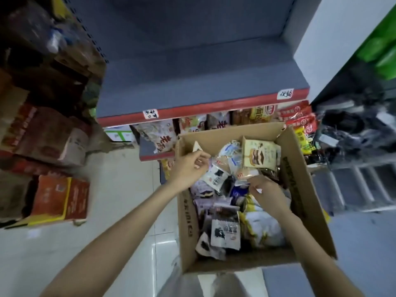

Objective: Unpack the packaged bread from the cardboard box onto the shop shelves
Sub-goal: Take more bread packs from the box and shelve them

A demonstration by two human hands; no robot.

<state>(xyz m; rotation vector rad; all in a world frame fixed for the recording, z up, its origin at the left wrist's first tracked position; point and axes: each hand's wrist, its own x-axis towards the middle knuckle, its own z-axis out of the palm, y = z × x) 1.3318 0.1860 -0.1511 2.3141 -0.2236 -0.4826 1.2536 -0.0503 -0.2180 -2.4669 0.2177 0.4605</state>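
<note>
Cardboard box: open, on the floor before the shop shelves, filled with packaged bread. Left hand: over the box's 10 o'clock corner, fingers curled, pinching the edge of a clear bread packet. Right hand: near box centre, toward 3 o'clock, fingers curled on a clear wrapper; grip partly blurred. Upper grey shelf at 12 o'clock; lower shelf carries bread packets. Stacked cartons at 9 o'clock
</note>
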